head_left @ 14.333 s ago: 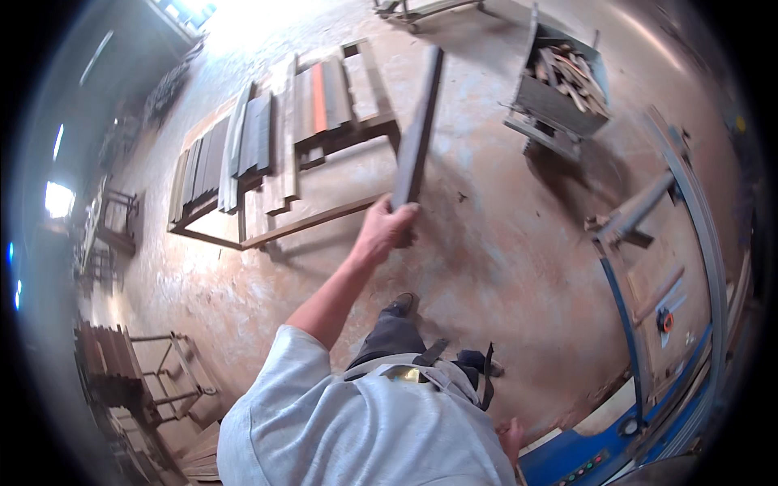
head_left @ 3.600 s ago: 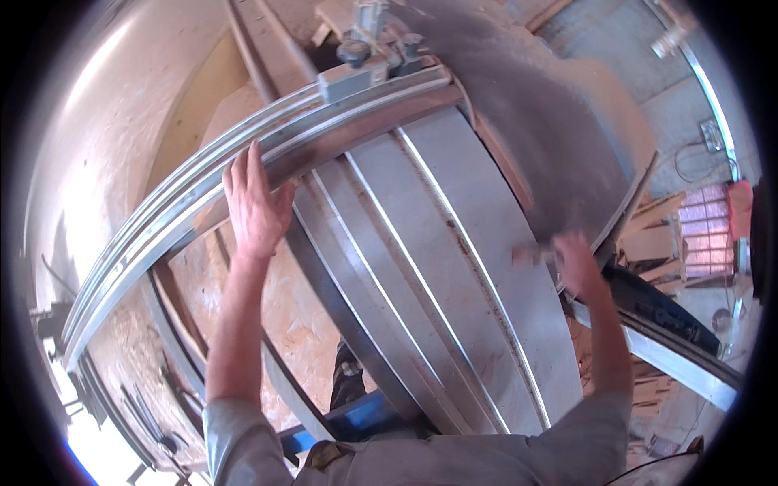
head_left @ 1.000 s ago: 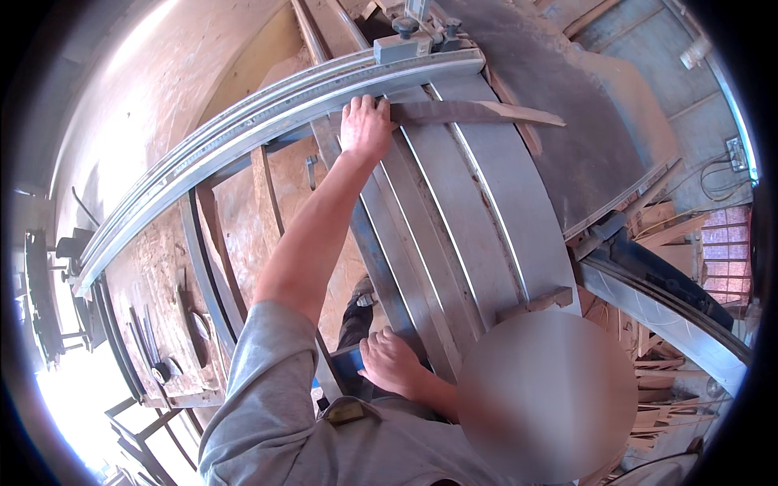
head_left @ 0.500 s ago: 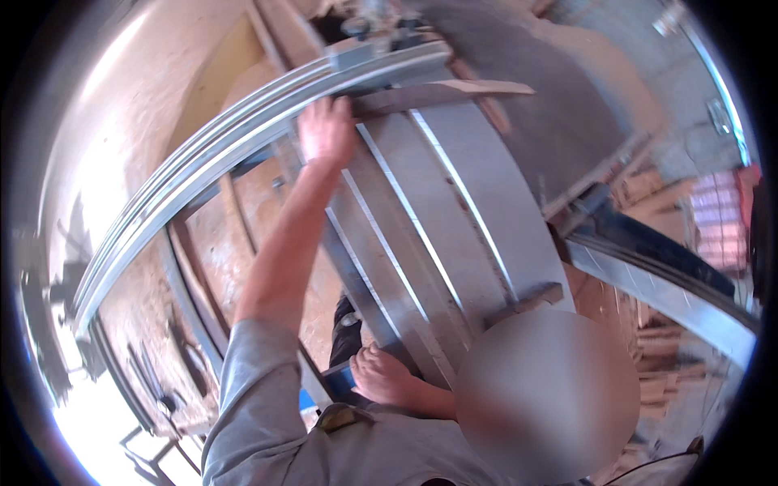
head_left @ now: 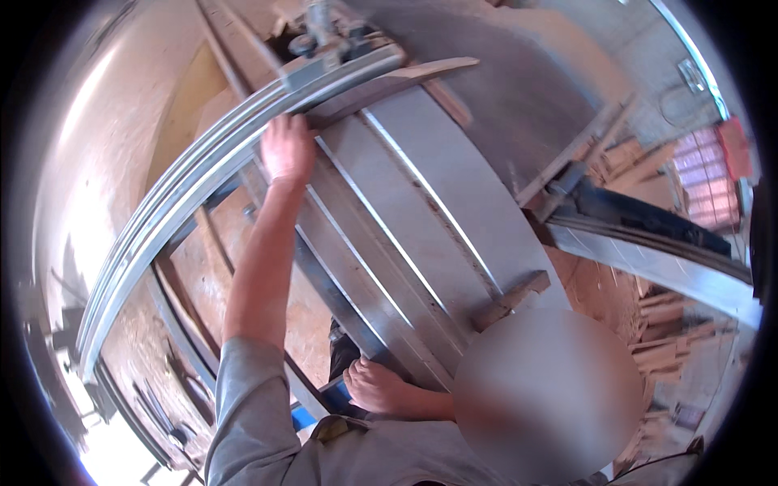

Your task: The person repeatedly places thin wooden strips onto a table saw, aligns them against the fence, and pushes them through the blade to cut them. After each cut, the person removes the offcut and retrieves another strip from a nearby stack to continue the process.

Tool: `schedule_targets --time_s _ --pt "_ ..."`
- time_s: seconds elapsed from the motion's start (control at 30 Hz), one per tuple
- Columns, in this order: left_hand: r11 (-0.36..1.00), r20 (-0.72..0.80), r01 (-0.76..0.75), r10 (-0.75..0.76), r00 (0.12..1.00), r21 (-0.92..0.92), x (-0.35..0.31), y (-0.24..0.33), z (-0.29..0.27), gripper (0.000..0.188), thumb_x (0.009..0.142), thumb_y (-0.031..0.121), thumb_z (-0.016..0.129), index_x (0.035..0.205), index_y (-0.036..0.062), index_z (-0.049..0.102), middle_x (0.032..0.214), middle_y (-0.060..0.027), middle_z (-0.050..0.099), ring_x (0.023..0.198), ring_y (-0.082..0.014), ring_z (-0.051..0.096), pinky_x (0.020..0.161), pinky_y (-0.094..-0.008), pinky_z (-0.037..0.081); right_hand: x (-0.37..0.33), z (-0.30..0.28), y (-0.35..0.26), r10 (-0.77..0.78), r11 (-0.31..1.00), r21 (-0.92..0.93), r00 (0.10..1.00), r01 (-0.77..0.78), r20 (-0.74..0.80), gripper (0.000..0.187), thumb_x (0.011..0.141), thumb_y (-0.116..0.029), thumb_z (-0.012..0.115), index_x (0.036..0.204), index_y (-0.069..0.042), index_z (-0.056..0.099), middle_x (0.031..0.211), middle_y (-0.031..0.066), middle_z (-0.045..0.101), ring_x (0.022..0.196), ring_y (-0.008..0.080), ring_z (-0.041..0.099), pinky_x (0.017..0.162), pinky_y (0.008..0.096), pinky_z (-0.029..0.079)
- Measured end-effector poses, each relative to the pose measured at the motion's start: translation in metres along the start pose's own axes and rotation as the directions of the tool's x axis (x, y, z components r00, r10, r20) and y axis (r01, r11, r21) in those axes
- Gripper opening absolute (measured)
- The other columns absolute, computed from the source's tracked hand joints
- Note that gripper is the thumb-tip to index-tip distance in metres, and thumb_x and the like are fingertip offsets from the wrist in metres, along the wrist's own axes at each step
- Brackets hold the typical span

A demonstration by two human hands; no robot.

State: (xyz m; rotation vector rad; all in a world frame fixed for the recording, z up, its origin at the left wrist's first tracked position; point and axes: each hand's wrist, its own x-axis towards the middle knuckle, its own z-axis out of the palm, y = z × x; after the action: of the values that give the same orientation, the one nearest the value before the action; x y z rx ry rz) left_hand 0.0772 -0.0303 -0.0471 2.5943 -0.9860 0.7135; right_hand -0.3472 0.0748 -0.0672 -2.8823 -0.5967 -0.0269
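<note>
A long, rough-edged wooden board (head_left: 381,87) lies beside the aluminium fence (head_left: 182,174) at the far end of a grey slotted metal table (head_left: 478,202). My left hand (head_left: 288,147), arm stretched out, closes on the board's left end, close to the fence; the fingertips are partly hidden. Low in the picture, close to my body, my right hand (head_left: 375,385) is closed over the table's near left edge, fingers curled. A blurred disc hides part of the right forearm.
A short wooden block (head_left: 512,300) lies on the table's near right. A metal clamp assembly (head_left: 320,49) stands at the fence's far end. Beyond lies a dark panel (head_left: 494,89). Wood offcuts (head_left: 668,344) pile up on the right, below a metal beam (head_left: 656,275).
The board's right end has swung toward the fence, with my left hand still at its left end. My right hand stays on the table edge. The whole view has shifted somewhat.
</note>
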Motion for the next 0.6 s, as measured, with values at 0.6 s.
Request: schedule_targets --time_s 0.6 --pt "0.998 0.350 -0.043 0.055 0.935 -0.041 0.011 -0.073 -0.066 0.094 0.072 0.039 0.083 0.147 0.0020 0.040 0.144 -0.0224 0.045 0.134 -0.0403 0.041 0.112 -0.0498 0.035 0.051 -0.115 0.102 0.347 0.570 0.762 0.931 -0.307 0.114 0.045 0.094 -0.032 0.065 0.127 -0.001 0.059 0.104 0.0162 0.071 0.084 0.0326 0.071 0.071 0.0414 0.056"
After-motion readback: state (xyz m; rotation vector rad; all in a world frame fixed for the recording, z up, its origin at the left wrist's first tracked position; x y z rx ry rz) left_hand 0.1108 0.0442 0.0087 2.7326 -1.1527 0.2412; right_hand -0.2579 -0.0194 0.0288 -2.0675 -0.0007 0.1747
